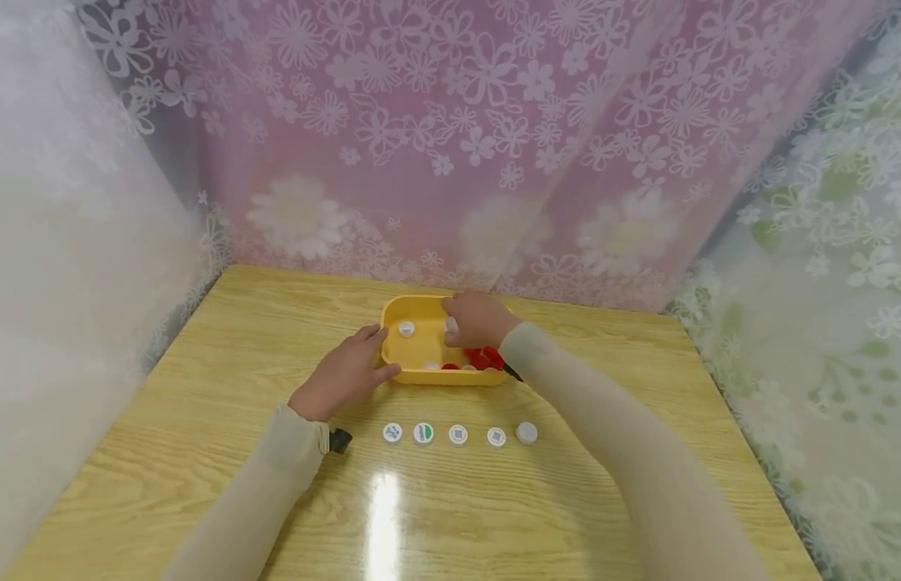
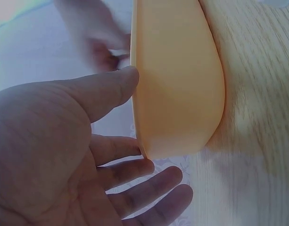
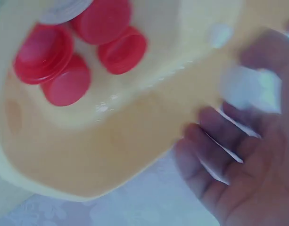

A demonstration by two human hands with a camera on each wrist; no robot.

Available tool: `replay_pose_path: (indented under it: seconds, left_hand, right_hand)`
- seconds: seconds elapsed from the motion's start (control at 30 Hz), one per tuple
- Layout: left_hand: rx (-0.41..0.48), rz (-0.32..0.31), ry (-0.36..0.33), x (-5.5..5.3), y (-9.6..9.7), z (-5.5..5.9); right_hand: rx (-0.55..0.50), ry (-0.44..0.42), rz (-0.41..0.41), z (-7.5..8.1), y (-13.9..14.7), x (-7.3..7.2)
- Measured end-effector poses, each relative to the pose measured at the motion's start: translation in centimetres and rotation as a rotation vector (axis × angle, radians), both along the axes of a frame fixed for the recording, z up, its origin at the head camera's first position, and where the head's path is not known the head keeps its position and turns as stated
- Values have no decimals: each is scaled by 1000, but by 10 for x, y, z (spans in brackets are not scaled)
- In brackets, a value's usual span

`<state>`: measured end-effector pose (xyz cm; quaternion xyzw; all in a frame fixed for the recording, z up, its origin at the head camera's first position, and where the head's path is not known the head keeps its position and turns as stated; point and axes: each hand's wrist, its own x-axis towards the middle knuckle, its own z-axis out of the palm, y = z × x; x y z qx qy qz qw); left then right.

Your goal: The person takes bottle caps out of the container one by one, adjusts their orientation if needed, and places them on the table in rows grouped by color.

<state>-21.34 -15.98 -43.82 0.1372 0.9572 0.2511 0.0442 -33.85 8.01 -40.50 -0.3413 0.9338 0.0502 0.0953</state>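
Note:
At the left end of a yellow plastic basin (image 1: 414, 378), my left hand (image 1: 344, 373) holds the rim, its thumb at the near side and fingers round the corner. In the left wrist view its last two fingers stretch past the rim. My right hand (image 1: 482, 319) is over the basin, pinching a white bottle cap (image 3: 245, 87) between thumb and index finger, the other fingers loosely bent. Inside lie red bottle caps (image 3: 120, 49) at the right end and another white cap (image 1: 406, 329) at the left. My right hand and sleeve hide part of the basin.
In front of the basin, several white caps (image 1: 458, 435) stand in a row on the wooden table (image 1: 312, 516), some with blue or green prints. A pink floral curtain (image 1: 421, 161) hangs behind the table, with pale curtains at both sides.

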Motion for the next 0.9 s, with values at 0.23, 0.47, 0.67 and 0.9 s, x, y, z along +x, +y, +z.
replay_pose_path:
  seconds: [0.23,0.47,0.67,0.9]
  left_hand:
    - [-12,-10,4,-1,0,0]
    - [-27,-8,14,-1,0,0]
    - [-28,-14,21,-1,1,1]
    - [-17,-16,12,1,1,4]
  right_hand:
    - [-382,112,58,23,17,41]
    - [-692,158,206,11,28,116]
    - [-762,121,287,-16,27,170]
    - [-583,-52,251,-43,15,195]
